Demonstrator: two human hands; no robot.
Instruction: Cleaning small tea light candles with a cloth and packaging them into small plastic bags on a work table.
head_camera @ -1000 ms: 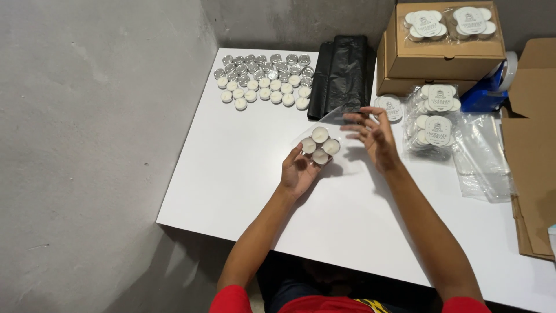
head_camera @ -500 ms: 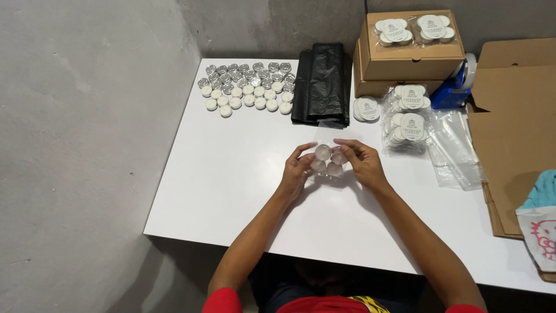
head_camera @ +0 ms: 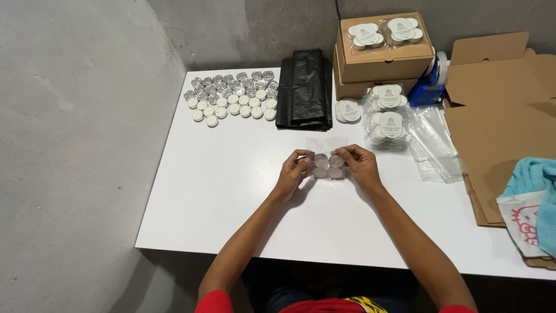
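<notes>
While both hands meet over the white table (head_camera: 231, 174), the left hand (head_camera: 292, 171) and right hand (head_camera: 360, 167) pinch a clear pack of four tealights (head_camera: 328, 166) between curled fingers.

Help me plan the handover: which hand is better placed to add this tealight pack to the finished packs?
Right, probably. The right hand grips the tealight pack on the side nearest the finished packs; the left hand is farther.

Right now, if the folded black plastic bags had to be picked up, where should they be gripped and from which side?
Probably the near short edge of the black plastic bags, approached from the person's side. The stack lies flat and long, running away from the person, with tealights close on its left and cardboard boxes on its right; the near end faces bare table.
</notes>
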